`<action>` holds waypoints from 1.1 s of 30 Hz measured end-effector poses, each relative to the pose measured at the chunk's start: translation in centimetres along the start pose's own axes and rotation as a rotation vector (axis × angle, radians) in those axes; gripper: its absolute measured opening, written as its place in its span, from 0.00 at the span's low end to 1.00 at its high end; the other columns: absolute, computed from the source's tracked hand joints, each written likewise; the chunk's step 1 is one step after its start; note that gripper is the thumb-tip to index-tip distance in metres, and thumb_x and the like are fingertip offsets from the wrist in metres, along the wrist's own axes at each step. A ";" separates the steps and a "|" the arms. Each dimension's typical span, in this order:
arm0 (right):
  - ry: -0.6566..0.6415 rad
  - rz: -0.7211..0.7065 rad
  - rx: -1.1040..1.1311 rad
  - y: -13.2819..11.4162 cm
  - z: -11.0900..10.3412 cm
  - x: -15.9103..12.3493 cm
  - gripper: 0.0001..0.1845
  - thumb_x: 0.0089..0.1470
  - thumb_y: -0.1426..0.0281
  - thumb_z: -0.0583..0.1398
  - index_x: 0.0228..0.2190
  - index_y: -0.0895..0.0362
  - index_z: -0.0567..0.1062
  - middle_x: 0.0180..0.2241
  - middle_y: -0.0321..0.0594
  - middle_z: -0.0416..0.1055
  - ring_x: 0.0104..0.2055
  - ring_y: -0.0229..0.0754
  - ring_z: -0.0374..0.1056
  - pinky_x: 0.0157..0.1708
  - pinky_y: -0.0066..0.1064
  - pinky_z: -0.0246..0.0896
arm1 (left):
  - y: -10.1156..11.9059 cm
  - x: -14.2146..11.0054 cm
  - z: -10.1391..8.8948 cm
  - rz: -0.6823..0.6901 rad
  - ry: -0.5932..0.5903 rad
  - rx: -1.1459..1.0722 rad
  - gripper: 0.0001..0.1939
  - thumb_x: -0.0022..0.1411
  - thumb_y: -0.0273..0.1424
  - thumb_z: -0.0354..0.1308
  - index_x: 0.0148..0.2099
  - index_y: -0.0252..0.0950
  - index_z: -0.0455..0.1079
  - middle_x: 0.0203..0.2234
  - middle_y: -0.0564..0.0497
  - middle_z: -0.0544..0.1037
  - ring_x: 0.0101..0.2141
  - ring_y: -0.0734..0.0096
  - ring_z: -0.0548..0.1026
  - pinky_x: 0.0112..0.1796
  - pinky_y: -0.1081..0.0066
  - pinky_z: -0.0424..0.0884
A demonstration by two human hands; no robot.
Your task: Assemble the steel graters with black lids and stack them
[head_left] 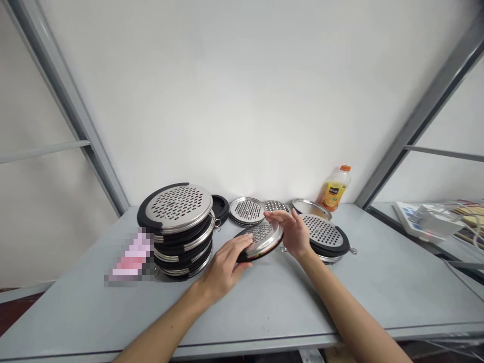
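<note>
My left hand (227,259) grips the near-left edge of a round metal grater (261,237) with a black rim, thumb below and fingers on top. The grater is tilted above the table. My right hand (294,234) is at its right edge, fingers stretched out together and palm turned toward the rim; I cannot tell whether it presses on it. To the left rises a tall stack of black-rimmed round graters (179,204) with small metal rings at the side. Behind my right wrist lies a lower stack of similar graters (325,234).
Along the wall lie a black round piece (220,207), slotted metal discs (247,209), a coarse-holed disc (277,205) and a metal ring (312,207). An orange-capped juice bottle (336,189) stands at back right. A blurred pink item (130,257) lies left. A white power strip (416,222) sits beyond the right frame post.
</note>
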State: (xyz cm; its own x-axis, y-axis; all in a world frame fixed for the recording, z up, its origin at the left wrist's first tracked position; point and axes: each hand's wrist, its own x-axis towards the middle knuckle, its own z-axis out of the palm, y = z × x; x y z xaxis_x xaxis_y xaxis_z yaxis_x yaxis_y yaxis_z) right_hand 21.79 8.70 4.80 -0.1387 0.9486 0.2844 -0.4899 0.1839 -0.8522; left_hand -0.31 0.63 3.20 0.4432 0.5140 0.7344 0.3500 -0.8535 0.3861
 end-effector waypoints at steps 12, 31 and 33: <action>-0.207 0.082 -0.041 1.2 0.4 -0.9 0.16 0.43 0.61 0.63 0.37 0.51 0.77 0.36 0.37 0.76 0.45 0.48 0.69 0.46 0.39 0.61 | 0.2 -0.4 0.4 -0.368 0.356 -0.102 0.15 0.71 0.36 0.44 0.55 0.37 0.62 0.47 0.44 0.74 0.45 0.62 0.74 0.45 0.65 0.70; -0.277 0.117 -0.205 1.3 -0.4 -0.8 0.17 0.37 0.71 0.71 0.33 0.56 0.78 0.32 0.38 0.77 0.34 0.43 0.72 0.39 0.36 0.66 | -0.2 0.0 1.0 -0.407 0.321 -0.208 0.15 0.67 0.33 0.53 0.54 0.40 0.62 0.45 0.48 0.74 0.46 0.64 0.73 0.48 0.64 0.70; -0.312 0.111 -0.231 0.8 -0.4 -0.7 0.18 0.38 0.71 0.70 0.36 0.55 0.78 0.37 0.40 0.78 0.39 0.46 0.72 0.43 0.39 0.66 | 0.0 -0.1 0.8 -0.352 0.290 -0.164 0.13 0.66 0.29 0.54 0.53 0.39 0.64 0.44 0.48 0.75 0.46 0.64 0.74 0.48 0.64 0.70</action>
State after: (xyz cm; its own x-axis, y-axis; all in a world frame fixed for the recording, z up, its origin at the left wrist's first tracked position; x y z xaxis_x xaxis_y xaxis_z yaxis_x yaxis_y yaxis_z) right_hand 21.85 8.23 3.77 -0.4515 0.8489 0.2747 -0.2561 0.1717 -0.9513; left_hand 0.33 0.66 2.65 0.0649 0.7490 0.6594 0.2926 -0.6460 0.7050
